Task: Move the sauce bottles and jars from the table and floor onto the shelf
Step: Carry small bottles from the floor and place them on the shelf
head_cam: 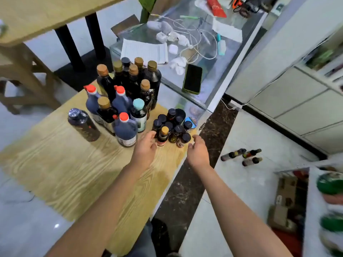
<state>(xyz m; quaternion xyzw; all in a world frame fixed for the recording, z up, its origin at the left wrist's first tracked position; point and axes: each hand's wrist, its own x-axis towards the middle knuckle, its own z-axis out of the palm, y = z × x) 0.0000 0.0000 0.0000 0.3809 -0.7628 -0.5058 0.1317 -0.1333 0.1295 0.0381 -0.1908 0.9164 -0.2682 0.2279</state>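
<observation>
Fingers (pixel 151 135) of our left hand (pixel 145 150) spread, touching small jars (pixel 171 127) on worktop (pixel 74 164); right hand (pixel 197 152) loosely curled, holding nothing.

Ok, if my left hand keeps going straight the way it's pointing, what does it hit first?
Most likely the small bottle with the yellow cap at the near edge of the cluster; the left hand has its fingertips right beside it already, though contact is unclear.

Bare tabletop (pixel 65 164) before crowded bottles (pixel 126 93)
</observation>
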